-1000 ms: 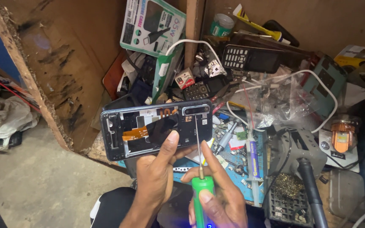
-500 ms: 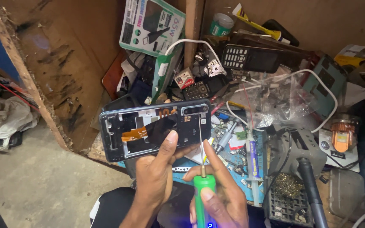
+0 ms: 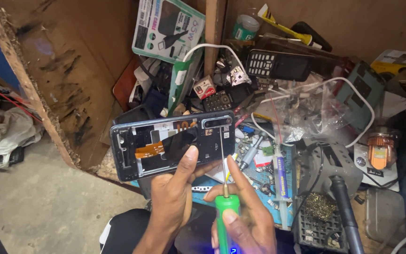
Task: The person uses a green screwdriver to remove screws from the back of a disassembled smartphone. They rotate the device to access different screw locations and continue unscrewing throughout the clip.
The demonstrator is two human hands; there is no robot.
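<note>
My left hand holds an opened smartphone flat from below, thumb pressed on its black inner part beside an orange flex cable. The phone's back is off and its frame and camera strip are exposed. My right hand grips a green-handled screwdriver. Its thin metal shaft rises to the phone's right end, with the tip touching near the camera strip.
A cluttered wooden bench lies behind: a keypad phone, a white cable, a boxed charger pack, a clear plastic bag, a syringe tube, a soldering iron stand. Concrete floor and a white cloth are at left.
The screwdriver tip has stayed at the phone's right end while both hands shifted only slightly. The phone keeps the same position.
</note>
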